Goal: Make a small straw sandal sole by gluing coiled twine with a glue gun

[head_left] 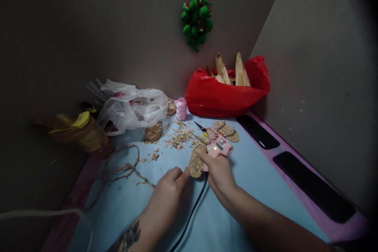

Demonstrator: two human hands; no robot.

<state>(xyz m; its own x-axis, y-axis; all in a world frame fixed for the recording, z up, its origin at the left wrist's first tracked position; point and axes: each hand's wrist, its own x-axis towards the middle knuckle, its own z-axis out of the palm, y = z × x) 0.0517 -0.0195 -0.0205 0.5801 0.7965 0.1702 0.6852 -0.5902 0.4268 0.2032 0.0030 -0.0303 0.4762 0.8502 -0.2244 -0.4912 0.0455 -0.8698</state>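
Note:
An oval sole of coiled straw braid (197, 160) is held in front of me, tilted up off the table. My right hand (220, 171) is closed around a pink glue gun (221, 147) with a small lit lamp and a black cable, and its thumb presses on the sole. My left hand (173, 183) is closed, with thumb and forefinger pinched at the sole's lower left edge. A loose straw braid (130, 167) loops over the table and runs in under the left hand; the fingers hide its grip. Beyond the gun lie scissors (200, 126) and a finished-looking pair of woven soles (226, 130).
Straw scraps (180, 138) litter the blue table (236, 212). Behind stand a pink thread spool (181, 109), a coiled straw piece (153, 131), a white plastic bag (137, 106) and a red bag (224, 98) of dry husks. Two black phone-like slabs (313, 185) line the right edge.

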